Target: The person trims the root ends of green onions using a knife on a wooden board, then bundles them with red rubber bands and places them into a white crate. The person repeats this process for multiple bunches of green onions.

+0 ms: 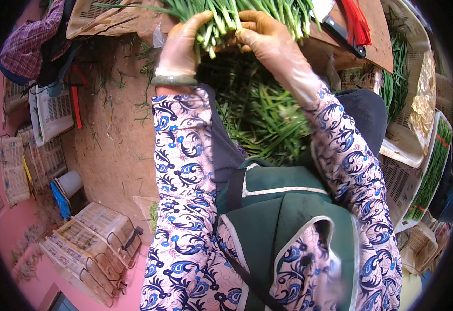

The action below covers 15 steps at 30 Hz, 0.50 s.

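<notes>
Long green stalks with pale cut ends, which look like garlic chives (220,19), lie at the top of the view over the edge of a brown board (378,42). My left hand (183,46), in a thin pale glove with a stone bangle at the wrist, grips the left part of the bunch, thumb on top. My right hand (269,42), gloved too, has its fingertips at the stalk ends; whether they pinch a stalk is hidden. To the right lie a black-handled knife (343,37) and a bundle of red ties (357,23). Loose green leaves (269,116) lie below, between my knees.
Plastic crates (413,155) with tied green bundles (431,167) stand at right. Stacked crates (94,248) stand at lower left, a white crate (53,112) at left. Another person in a plaid sleeve (28,54) is at upper left. Leaf scraps litter the brown floor (106,155).
</notes>
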{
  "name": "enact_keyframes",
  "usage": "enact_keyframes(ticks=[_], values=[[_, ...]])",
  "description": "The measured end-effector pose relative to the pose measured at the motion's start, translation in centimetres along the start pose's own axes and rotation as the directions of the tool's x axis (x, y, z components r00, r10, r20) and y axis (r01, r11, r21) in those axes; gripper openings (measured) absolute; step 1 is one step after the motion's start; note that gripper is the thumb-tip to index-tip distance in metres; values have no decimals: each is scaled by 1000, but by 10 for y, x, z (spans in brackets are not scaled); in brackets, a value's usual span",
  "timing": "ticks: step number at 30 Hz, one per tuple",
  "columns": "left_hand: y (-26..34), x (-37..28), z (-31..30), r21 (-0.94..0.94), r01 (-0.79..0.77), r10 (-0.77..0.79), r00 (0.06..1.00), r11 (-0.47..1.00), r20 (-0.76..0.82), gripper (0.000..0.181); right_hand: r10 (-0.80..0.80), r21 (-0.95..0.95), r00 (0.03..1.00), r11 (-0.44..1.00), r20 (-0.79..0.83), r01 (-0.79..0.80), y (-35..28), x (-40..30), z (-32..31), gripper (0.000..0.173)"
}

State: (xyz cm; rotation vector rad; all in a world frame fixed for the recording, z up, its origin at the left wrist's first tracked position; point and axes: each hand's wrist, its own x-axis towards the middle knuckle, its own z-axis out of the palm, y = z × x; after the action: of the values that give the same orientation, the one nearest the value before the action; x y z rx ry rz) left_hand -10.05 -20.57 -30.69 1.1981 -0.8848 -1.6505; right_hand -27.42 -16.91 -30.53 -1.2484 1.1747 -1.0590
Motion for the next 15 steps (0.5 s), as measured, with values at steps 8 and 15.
enact_keyframes(ticks=[8, 15], values=[[5, -11, 15, 168, 31, -36, 999, 985, 27, 40, -151, -389, 983, 903, 109, 182, -10, -28, 24, 55], [7, -15, 14, 79, 128, -122, 990, 989, -74, 19, -442, -564, 892, 713, 99, 416, 0, -48, 29, 56]])
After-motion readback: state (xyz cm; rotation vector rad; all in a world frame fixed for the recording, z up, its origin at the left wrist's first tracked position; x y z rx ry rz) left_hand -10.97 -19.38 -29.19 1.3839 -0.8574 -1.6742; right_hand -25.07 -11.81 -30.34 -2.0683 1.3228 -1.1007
